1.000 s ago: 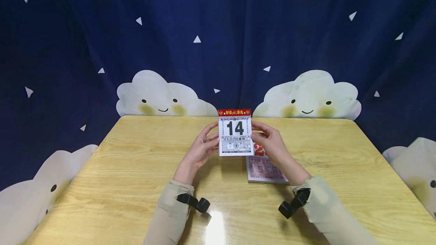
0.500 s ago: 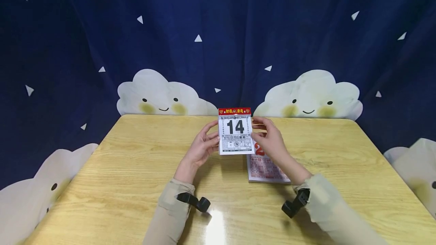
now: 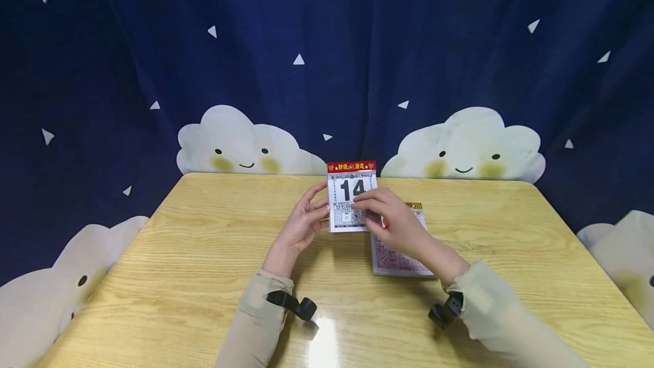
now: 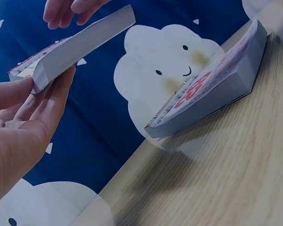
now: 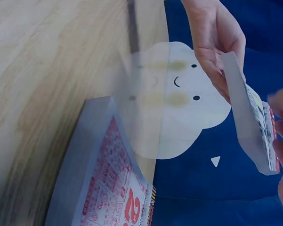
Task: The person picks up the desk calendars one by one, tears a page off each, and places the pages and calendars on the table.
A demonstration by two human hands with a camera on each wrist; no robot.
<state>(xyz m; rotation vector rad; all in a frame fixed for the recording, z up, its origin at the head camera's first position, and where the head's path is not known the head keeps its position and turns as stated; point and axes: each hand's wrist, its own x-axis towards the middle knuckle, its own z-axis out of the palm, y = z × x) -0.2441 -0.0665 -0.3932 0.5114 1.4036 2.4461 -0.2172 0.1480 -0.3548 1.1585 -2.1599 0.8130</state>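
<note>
A small tear-off calendar [image 3: 347, 192] with a red top strip and a black "14" is held up off the table. My left hand [image 3: 300, 225] grips its left edge, thumb at the front and fingers behind, as the left wrist view shows on the thick pad [image 4: 87, 47]. My right hand [image 3: 395, 221] is in front of the page's lower right, its fingers loosely bent over the print; in the left wrist view those fingers stand apart from the pad. A second, larger calendar [image 3: 401, 257] with red print lies on the table below my right hand, partly covered by it.
The wooden table [image 3: 204, 277] ends at a dark blue curtain [image 3: 286, 10] printed with white triangles and smiling clouds. Black cameras are strapped to both wrists, the left one [image 3: 306, 309] and the right one [image 3: 445, 312].
My right hand has let go of the small calendar's right edge and moved left across the front of its page. The left hand and the calendar have stayed nearly still.
</note>
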